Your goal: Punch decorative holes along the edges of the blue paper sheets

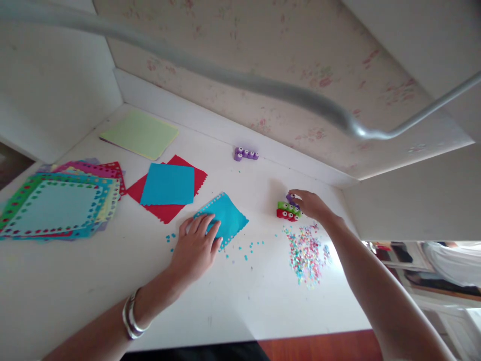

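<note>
My left hand [197,245] lies flat with fingers spread on the lower left part of a blue paper sheet [231,215]. Small punched holes run along some of that sheet's edges. Farther right, my right hand [310,203] has its fingers closed around a small purple craft punch [290,197]. That punch is at the back of a tight cluster of small punches, with green punches [287,206] in the middle and red punches [286,214] in front. The fingers partly cover the cluster's right side.
Colourful paper confetti [306,253] is heaped right of centre. Several purple punches [247,154] stand near the wall. Blue and red sheets [169,183], pale green paper [141,133] and a pile of punched sheets [56,205] lie leftward. A grey metal bar [240,80] crosses above the white tabletop [225,301].
</note>
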A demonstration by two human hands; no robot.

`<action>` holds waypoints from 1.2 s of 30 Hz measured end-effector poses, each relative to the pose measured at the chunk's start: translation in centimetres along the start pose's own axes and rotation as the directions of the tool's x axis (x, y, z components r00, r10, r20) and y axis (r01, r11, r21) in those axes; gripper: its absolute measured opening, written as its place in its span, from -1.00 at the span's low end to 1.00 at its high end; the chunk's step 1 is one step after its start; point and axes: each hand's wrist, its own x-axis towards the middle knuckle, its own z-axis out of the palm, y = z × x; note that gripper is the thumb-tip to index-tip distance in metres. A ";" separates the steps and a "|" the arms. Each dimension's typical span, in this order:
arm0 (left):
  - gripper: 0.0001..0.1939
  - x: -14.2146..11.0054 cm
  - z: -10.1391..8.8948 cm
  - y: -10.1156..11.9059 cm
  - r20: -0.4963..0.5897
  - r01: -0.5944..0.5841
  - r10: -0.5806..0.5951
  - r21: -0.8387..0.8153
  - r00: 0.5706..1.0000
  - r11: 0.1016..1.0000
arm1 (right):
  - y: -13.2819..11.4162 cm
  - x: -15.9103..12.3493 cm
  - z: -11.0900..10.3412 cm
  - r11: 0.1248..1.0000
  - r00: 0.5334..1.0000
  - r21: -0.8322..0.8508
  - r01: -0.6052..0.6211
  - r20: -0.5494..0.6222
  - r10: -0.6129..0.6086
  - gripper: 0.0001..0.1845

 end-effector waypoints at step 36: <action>-0.42 0.9 -0.4 -1.9 -0.042 0.117 -0.116 0.026 0.992 0.993 | -18.3 14.3 1.7 0.959 0.956 0.199 0.203 -0.250 -0.151 -0.49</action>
